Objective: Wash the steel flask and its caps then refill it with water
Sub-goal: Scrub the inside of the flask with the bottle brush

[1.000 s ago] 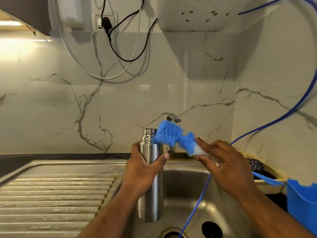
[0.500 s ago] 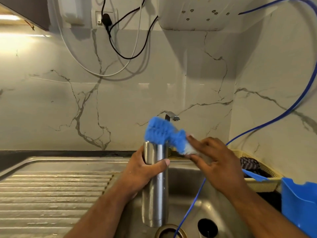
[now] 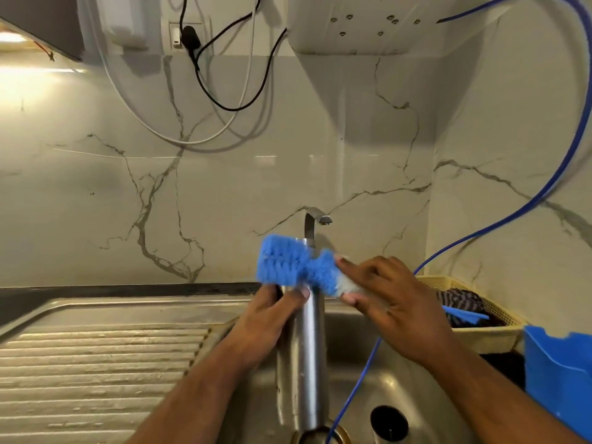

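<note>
The steel flask point(image 3: 304, 357) stands upright over the sink basin point(image 3: 400, 389), uncapped. My left hand point(image 3: 267, 318) grips its upper body just under the neck. A blue bottle brush point(image 3: 294, 262) lies across the flask's mouth and hides it. My right hand point(image 3: 390, 299) pinches the brush by its pale stem, to the right of the flask. No caps are in view.
The tap point(image 3: 315, 219) rises right behind the flask. A thin blue hose point(image 3: 358, 376) hangs into the basin by the drain point(image 3: 317, 435). A ribbed draining board point(image 3: 96, 370) lies left. A yellow basket point(image 3: 480, 318) and a blue tub point(image 3: 560, 376) stand right.
The brush head has moved left from beside the flask's neck to over its mouth. The flask has shifted slightly right and lower in the view.
</note>
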